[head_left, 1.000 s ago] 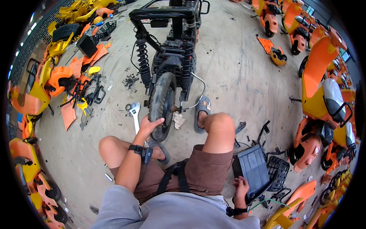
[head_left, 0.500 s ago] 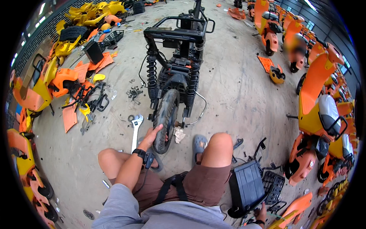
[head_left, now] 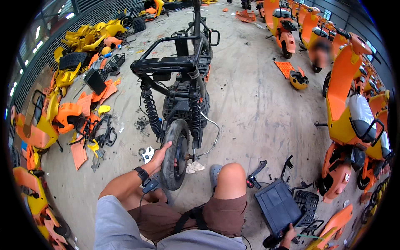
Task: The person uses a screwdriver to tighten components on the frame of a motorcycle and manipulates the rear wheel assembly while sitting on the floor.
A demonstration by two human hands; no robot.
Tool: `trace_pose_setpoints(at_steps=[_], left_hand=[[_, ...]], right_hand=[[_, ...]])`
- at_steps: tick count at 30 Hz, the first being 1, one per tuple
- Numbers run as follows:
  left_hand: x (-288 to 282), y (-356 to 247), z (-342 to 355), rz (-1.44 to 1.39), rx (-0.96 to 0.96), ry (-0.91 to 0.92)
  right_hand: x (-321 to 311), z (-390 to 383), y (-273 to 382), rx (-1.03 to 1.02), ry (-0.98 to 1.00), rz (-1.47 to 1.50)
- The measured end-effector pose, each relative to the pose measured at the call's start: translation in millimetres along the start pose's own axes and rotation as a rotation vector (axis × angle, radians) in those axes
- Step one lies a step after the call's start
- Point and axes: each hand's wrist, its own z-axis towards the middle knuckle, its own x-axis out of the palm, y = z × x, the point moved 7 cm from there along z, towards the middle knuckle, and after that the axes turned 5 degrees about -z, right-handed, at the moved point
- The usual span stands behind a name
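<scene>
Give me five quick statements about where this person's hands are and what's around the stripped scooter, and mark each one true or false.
1. The left hand rests on the rear tyre of the stripped scooter. True.
2. The right hand holds a wrench up in the air. False: it is low at the person's right, on the black flat panel lying on the floor.
3. The scooter still has its orange body panels on. False: its black frame and coil shock absorbers are bare.
4. A smartwatch sits on the left wrist. True.
5. A white rag lies on the floor beside the tyre. True.
</scene>
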Motion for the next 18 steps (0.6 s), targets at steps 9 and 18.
trace_pose_setpoints(at_steps=[9, 18], left_hand=[[3.5, -22.6, -36.3, 0.022, 0.036, 0.058], [18.1, -40.6, -53.7, 0.041, 0.097, 0.126]], right_hand=[[-5.4, -162.3, 279.4, -0.346, 0.110, 0.206], [71.0, -268.4, 479.2, -0.805, 0.209, -0.066]])
